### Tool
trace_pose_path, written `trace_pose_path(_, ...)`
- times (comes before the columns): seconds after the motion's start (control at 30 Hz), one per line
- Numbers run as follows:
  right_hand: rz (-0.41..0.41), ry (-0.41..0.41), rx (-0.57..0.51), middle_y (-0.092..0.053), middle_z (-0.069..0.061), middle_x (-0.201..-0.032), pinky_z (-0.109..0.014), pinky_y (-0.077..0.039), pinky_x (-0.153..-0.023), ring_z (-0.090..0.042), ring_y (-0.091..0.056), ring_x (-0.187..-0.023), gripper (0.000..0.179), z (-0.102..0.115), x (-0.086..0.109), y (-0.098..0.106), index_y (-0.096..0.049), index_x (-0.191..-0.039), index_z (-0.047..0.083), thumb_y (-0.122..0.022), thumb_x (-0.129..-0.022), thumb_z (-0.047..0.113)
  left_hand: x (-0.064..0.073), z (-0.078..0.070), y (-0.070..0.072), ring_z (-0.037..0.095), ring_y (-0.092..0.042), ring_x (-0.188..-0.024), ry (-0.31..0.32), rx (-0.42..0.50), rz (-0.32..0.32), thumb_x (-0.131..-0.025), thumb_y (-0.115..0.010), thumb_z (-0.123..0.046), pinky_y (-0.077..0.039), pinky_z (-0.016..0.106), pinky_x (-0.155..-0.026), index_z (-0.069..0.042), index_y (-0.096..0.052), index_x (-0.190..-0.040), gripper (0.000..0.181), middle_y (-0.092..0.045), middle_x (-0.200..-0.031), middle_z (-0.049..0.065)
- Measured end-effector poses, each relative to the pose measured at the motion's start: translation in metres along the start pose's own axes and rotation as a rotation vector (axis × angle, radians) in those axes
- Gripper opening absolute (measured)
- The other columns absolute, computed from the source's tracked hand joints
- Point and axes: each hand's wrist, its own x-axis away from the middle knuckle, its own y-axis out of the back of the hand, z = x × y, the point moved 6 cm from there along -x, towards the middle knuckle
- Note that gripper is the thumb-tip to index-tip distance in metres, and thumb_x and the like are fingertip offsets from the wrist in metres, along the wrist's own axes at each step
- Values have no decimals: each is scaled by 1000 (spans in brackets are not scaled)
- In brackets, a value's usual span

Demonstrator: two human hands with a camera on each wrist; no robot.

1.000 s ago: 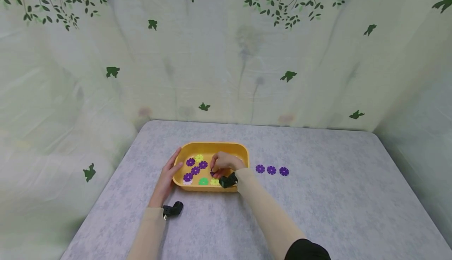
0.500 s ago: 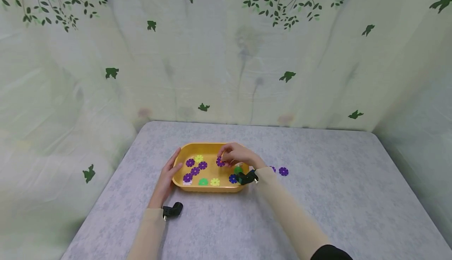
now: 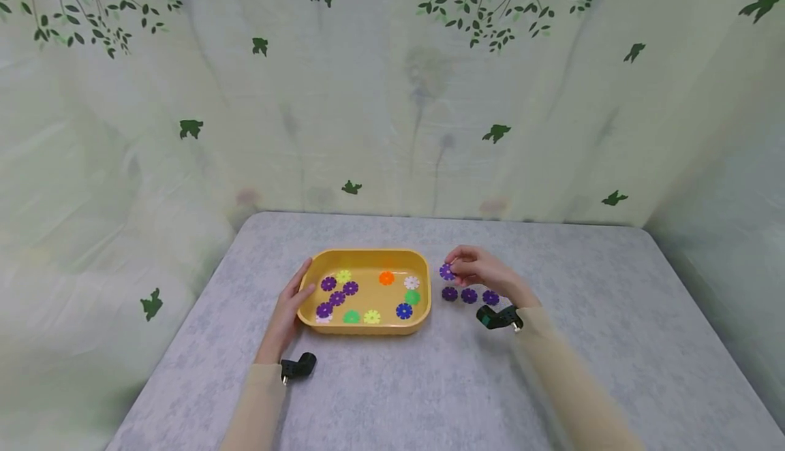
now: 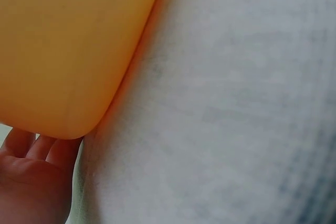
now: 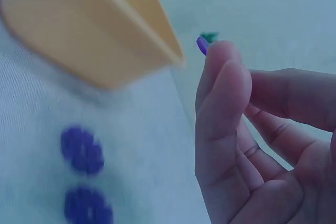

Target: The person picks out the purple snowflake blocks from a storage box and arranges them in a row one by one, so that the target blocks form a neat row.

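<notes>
A purple flower-shaped disc (image 3: 447, 272) is pinched between the thumb and fingertips of my right hand (image 3: 487, 274), raised over the table just right of the yellow tray (image 3: 368, 328). Only the disc's edge shows past the fingertips in the right wrist view. Directly below it, three similar purple discs (image 3: 469, 296) lie in a row on the table. At the tray's left end, my left hand (image 3: 285, 311) holds the wall, thumb at the rim and fingers along the outside. The left wrist view shows those fingers partly hidden by the tray wall (image 4: 68, 51).
Inside the tray are several more purple discs (image 3: 337, 298), an orange disc (image 3: 386, 278), a blue disc (image 3: 404, 310), and others in green, yellow and white. A grey mottled table (image 3: 582, 328) spreads around it. Behind stands a pale curtain (image 3: 380, 97) with leaf prints.
My right hand has picked a purple disc from the tray and carried it right, out over the row on the table. The left hand has stayed at the tray's end.
</notes>
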Motion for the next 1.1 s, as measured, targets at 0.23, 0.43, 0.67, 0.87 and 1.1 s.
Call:
trace_pose_path(0.23, -100, -26, -49, -57, -8, -87, -29, -54, -68, -15, -59, -71, 26, -38, 43, 46, -49, -116, -10, -51, -98, 9, 2, -1, -2, 13, -11, -144, -2, 5, 5, -100, -51, -22, -14, 38, -115, -23, -29, -152, 56, -21, -157, -6)
trace_pose_path(0.43, -172, -69, -63, -60, -11, -89, -30, -56, -70, -15, -63, -74, 30, -65, 74, 69, -46, -119, -15, -50, -98, 7, 3, -1, -2, 13, -11, -144, 0, -1, -2, -101, -50, -22, -13, 39, -116, -23, -28, -152, 56, -21, -157, -6)
trace_pose_path(0.67, -227, -83, 7, -63, -14, -89, -30, -57, -69, -18, -66, -74, 28, -80, 83, 79, -47, -118, -18, -47, -97, 0, 4, -5, -4, 15, -10, -144, 20, 20, 10, -102, -48, -19, -13, 40, -116, -22, -26, -153, 55, -19, -158, -5)
trace_pose_path(0.87, -312, -137, 169, -61, -17, -94, -31, -57, -65, -19, -66, -73, 24, -80, 81, 77, -52, -116, -13, -48, -96, 1, 12, -18, -9, 18, -9, -144, 33, 23, 18, -102, -46, -16, -13, 41, -115, -18, -24, -153, 56, -17, -158, -1)
trace_pose_path(1.1, -371, -96, 220, -56, -23, -99, -30, -56, -64, -19, -65, -72, 25, -61, 72, 76, -53, -117, -10, -48, -96, 5, 15, -25, -12, 17, -9, -144, 32, 17, 16, -102, -47, -15, -13, 39, -115, -17, -25, -153, 56, -17, -158, -1)
